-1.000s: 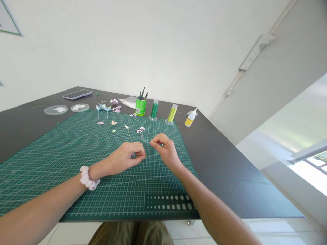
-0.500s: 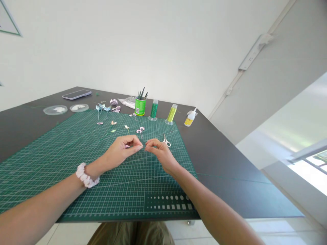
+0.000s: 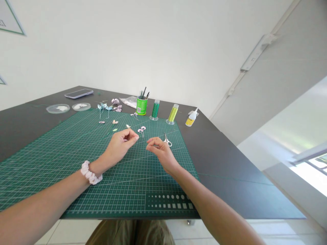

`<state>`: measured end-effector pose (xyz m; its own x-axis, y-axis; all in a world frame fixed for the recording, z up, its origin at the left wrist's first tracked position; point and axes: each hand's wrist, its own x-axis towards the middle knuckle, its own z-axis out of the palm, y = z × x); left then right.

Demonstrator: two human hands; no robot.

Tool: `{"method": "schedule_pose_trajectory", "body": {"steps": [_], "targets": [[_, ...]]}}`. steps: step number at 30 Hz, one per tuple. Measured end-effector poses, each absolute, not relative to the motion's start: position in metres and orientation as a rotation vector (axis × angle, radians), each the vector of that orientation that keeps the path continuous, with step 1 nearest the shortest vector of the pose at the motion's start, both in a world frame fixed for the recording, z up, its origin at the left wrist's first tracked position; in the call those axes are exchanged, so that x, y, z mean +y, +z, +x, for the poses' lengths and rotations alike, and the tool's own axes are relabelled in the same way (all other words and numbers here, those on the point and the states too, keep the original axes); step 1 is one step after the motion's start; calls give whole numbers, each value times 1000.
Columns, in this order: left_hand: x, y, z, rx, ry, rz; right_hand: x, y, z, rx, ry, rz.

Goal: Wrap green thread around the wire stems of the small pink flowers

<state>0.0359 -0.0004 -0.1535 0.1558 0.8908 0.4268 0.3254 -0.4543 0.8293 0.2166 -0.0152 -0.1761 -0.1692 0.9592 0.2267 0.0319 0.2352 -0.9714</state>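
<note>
Above the green cutting mat, my left hand is closed in a pinch, with a small bit of pale pink showing inside the curled fingers; what it is I cannot make out. Facing it a short way to the right, my right hand has thumb and forefinger pressed together. Anything between those fingertips is too fine to tell. White-handled scissors lie just beyond the right hand. Two pink-edged petal pieces on thin stems rest on the mat past the fingertips, and a small white flower bud lies behind the left hand.
Blue flowers and purple flowers lie at the back. A green can of tools, a dark green thread spool, a yellow-green spool and a glue bottle stand behind. Farther left are shallow dishes and a phone.
My left hand has moved left and slightly away from me, widening the space between the two hands. My right hand stays nearly in place, still pinched. The view has shifted slightly.
</note>
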Motion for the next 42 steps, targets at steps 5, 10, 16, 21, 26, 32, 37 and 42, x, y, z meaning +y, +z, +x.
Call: {"method": "schedule_pose_trajectory", "body": {"steps": [5,10,16,21,26,32,37,42], "targets": [[1,-155,36,1200,1312,1909,-16,-175,216,-1650,940,-981],[0,-157,36,1252,1334,1988,-20,-174,215,-1789,656,-998],[0,-157,36,1275,1339,2128,-28,-173,215,-1935,230,-938],[1,-158,36,1255,1285,2226,-29,-170,217,-1917,90,-929],[0,-162,38,1183,1206,2319,-30,-167,219,-1901,15,-918],[-2,-161,38,1057,1100,2414,-27,-166,222,-1828,-22,-961],[-4,-162,39,920,1001,2488,-24,-165,223,-1800,45,-1002],[-7,-161,39,792,935,2527,-22,-165,224,-1759,141,-1028]]}}
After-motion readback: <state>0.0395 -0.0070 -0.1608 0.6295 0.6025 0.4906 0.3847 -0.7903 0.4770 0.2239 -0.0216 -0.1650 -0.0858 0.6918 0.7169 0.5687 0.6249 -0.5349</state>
